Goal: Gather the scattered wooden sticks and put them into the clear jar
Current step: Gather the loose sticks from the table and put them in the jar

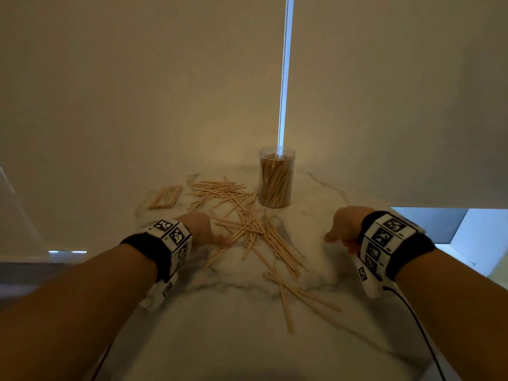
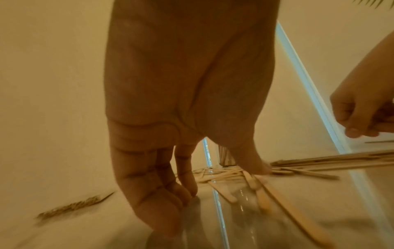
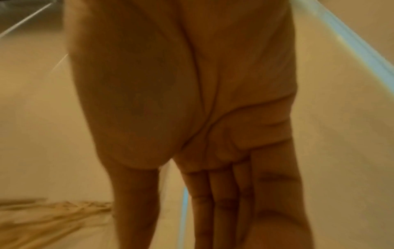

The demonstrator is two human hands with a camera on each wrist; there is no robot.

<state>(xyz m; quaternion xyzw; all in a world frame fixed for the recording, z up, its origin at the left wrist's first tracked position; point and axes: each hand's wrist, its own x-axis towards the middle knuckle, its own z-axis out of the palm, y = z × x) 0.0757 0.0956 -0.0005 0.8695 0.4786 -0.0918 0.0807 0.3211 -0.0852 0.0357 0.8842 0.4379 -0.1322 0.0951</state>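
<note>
Many flat wooden sticks (image 1: 248, 229) lie scattered across the marble table (image 1: 247, 312), from the jar's foot toward me. The clear jar (image 1: 276, 177) stands upright and open at the back, packed with sticks; the left wrist view shows it (image 2: 226, 156) past the thumb. My left hand (image 1: 220, 240) is at the pile's left edge, fingers (image 2: 187, 187) fairly straight down on the table and thumb (image 2: 260, 166) touching stick ends (image 2: 262, 190). My right hand (image 1: 339, 242) hovers right of the pile, fingers loosely bent, nothing seen in its palm (image 3: 213, 101).
A tidy bundle of sticks (image 1: 165, 198) lies at the back left, apart from the scatter. A bright vertical strip (image 1: 284, 78) runs up the wall behind the jar. The table's right edge (image 1: 384, 215) falls away near my right wrist, where a black cable (image 1: 417, 320) trails.
</note>
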